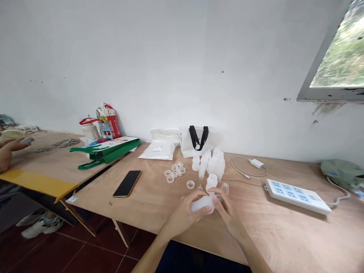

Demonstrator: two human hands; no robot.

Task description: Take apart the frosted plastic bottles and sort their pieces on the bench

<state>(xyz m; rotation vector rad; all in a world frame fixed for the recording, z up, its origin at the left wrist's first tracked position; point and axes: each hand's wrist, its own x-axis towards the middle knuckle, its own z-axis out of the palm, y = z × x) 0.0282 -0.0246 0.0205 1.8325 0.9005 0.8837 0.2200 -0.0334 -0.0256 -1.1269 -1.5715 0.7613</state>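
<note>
Above the table's front part, my left hand (pixel 195 206) is wrapped round a translucent white plastic bottle (pixel 200 205), which lies on its side in the grip. At the bottle's right end, my right hand (pixel 224 208) closes thumb and fingers on a clear round cap (pixel 218 198); its fingers partly hide where the two pieces meet. Just beyond the hands stands another white bottle (pixel 212 181). Near it are a loose white ring (pixel 190 184), a small clear nipple-like piece (pixel 200 188) and a clear dome-shaped cover (pixel 225 188).
Several bottles (pixel 216 163) cluster before a white bag with black handles (pixel 186 144). More rings (pixel 174 172) lie left of them, with a phone (pixel 127 184) farther left. A power strip (pixel 297 196) and charger (pixel 256 163) are rightward. Another person's hand (pixel 10 149) shows far left.
</note>
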